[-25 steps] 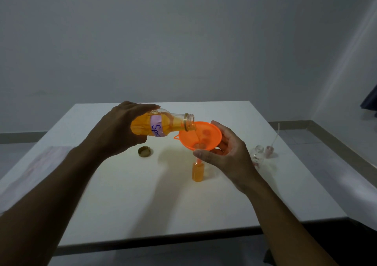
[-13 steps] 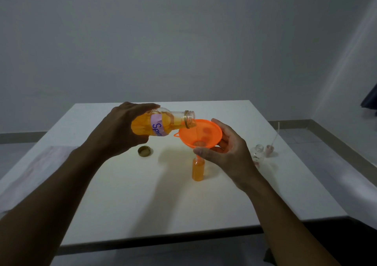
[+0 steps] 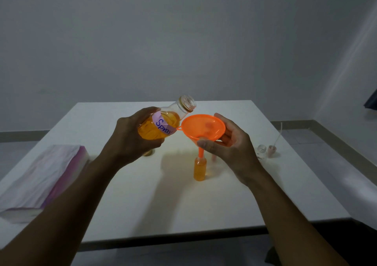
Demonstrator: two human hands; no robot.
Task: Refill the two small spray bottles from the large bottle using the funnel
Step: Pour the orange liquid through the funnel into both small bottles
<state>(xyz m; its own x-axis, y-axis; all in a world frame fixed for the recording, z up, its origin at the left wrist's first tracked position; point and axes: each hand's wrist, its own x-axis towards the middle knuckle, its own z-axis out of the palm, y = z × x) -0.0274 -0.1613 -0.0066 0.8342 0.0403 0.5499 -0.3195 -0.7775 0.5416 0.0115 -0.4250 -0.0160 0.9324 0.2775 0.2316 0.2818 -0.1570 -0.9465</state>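
Note:
My left hand (image 3: 130, 137) grips the large clear bottle (image 3: 163, 123) of orange liquid, labelled "Spray", uncapped and tilted with its mouth up and to the right, just left of the funnel. My right hand (image 3: 228, 145) holds the orange funnel (image 3: 204, 126) by its cone. The funnel's spout sits in the neck of a small bottle (image 3: 200, 170) standing on the white table (image 3: 142, 194), nearly full of orange liquid. A second small clear bottle (image 3: 261, 152) stands open at the right, holding no orange liquid.
A pink spray head with its dip tube (image 3: 272, 150) rests beside the clear bottle. The large bottle's gold cap (image 3: 148, 153) lies partly behind my left hand. A white and purple tissue pack (image 3: 40, 176) lies at the table's left. The table's front edge is near me.
My left hand has tipped the large bottle back from near level, so its mouth has risen off the funnel rim. The funnel and small bottle stay put. The view shifted, bringing the tissue pack in.

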